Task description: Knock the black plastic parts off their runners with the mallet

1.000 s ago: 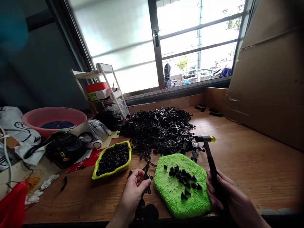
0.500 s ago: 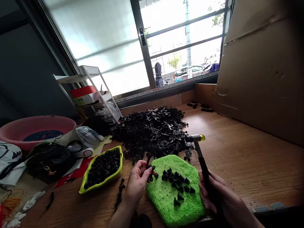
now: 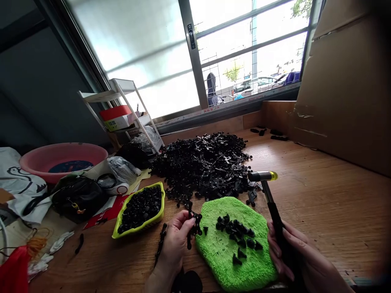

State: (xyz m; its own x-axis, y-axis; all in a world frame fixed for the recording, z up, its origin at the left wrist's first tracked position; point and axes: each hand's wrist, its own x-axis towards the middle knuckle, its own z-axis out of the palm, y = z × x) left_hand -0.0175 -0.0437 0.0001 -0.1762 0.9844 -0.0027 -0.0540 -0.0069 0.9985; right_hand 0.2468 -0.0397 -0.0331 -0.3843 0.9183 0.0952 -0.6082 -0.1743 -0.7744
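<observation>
My left hand [image 3: 174, 240] is closed on a small black plastic part [image 3: 194, 226] with knobbed arms, held at the left edge of a green fluffy pad [image 3: 214, 260]. My right hand [image 3: 295, 248] grips the black handle of a small mallet [image 3: 263, 176], its head raised beyond the pad's right side and its yellow tip pointing right. On the pad lie several black cone-shaped pieces [image 3: 235, 230], and one lone piece [image 3: 205, 230] sits close to my left fingers.
Behind the pad spreads a big heap of black plastic parts [image 3: 204, 167]. A yellow basket [image 3: 161, 207] full of small black pieces stands left. Farther left are a black bag [image 3: 77, 197] and a pink basin [image 3: 33, 158]. Cardboard [image 3: 345, 97] walls the right side.
The view has swung slightly left, so everything sits further right. The black part in my left hand has turned, showing its several arms. My right hand still holds the mallet up.
</observation>
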